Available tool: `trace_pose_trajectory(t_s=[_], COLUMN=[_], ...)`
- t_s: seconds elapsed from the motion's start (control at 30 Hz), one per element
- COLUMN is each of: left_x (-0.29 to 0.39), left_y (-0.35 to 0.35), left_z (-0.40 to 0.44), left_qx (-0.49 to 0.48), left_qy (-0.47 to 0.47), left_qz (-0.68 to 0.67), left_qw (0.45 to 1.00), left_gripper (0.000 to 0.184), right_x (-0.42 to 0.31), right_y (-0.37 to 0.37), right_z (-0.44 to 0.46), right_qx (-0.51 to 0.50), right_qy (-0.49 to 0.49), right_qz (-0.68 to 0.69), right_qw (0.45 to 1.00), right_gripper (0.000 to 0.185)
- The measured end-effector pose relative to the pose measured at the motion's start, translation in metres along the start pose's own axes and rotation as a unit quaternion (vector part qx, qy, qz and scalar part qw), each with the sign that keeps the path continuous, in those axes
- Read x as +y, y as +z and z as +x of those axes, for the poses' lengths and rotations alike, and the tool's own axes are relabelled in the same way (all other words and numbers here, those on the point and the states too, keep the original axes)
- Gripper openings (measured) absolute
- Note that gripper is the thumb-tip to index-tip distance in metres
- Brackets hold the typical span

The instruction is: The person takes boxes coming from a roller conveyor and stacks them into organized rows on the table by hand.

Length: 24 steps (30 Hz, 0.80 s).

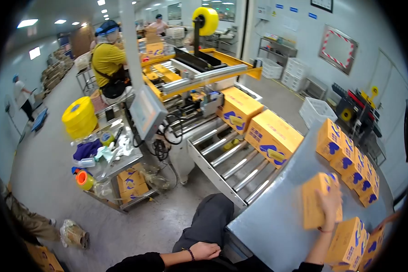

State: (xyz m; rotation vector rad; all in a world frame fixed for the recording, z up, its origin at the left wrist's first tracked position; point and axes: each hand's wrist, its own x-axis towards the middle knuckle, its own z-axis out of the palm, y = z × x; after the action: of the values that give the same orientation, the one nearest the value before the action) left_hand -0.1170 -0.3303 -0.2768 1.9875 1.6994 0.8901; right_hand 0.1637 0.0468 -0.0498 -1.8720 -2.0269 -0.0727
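Note:
My right hand (330, 201) is wrapped over the side of a yellow carton (313, 204) with blue print, which is slightly blurred and stands at the metal table (267, 226). Close to my body, my left hand (205, 250) lies by my lap with its fingers curled in and nothing visible in it. Beyond my right hand a row of similar cartons (349, 158) stands along the table's far side. More cartons (347, 242) sit near my right forearm. Part of another person's hand (387, 221) shows beside them at the right edge.
A roller conveyor (233, 158) meets the table, carrying two larger boxes (275, 136) out of the taping machine (199, 72). A screen (147, 111) and a cluttered cart (113, 167) stand left. A person in a yellow shirt (108, 59) is behind them.

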Motion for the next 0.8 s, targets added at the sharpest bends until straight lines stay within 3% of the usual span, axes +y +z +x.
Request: trace_pose_trajectory(t_s=[0.07, 0.1, 0.13, 0.17, 0.2, 0.27, 0.37, 0.47, 0.8], left_x=[-0.007, -0.008, -0.008, -0.006, -0.004, -0.005, -0.001, -0.003, 0.004], left_y=[0.007, 0.009, 0.006, 0.004, 0.002, 0.004, 0.000, 0.006, -0.004], left_z=[-0.002, -0.004, -0.004, -0.003, -0.002, -0.003, -0.001, -0.001, -0.003], left_qx=[-0.015, -0.016, -0.015, -0.012, -0.013, -0.014, -0.030, 0.000, -0.036], left_qy=[0.030, 0.031, 0.037, 0.042, 0.051, 0.043, 0.042, 0.055, 0.026], left_qz=[0.020, 0.017, -0.001, -0.004, -0.009, -0.011, -0.013, -0.018, -0.026], left_qw=[0.999, 0.999, 0.999, 0.999, 0.999, 0.999, 0.999, 0.998, 0.999], left_gripper=[0.024, 0.025, 0.025, 0.025, 0.025, 0.025, 0.025, 0.026, 0.022], right_x=[0.068, 0.129, 0.135, 0.191, 0.245, 0.263, 0.291, 0.307, 0.364], right_y=[0.004, 0.020, -0.011, -0.001, -0.001, -0.014, -0.019, -0.020, -0.026], right_z=[-0.003, 0.000, -0.010, -0.015, -0.019, -0.031, -0.035, -0.039, -0.064], right_qx=[0.036, 0.104, 0.028, 0.099, 0.064, 0.004, -0.028, -0.044, -0.065], right_qy=[0.015, -0.066, -0.035, -0.051, 0.012, 0.115, 0.168, 0.185, 0.192], right_qz=[0.059, -0.059, 0.016, -0.084, -0.096, -0.126, -0.143, -0.154, -0.153], right_qw=[0.997, 0.991, 0.999, 0.990, 0.993, 0.985, 0.975, 0.970, 0.967], right_gripper=[0.084, 0.080, 0.072, 0.069, 0.069, 0.071, 0.072, 0.074, 0.082])
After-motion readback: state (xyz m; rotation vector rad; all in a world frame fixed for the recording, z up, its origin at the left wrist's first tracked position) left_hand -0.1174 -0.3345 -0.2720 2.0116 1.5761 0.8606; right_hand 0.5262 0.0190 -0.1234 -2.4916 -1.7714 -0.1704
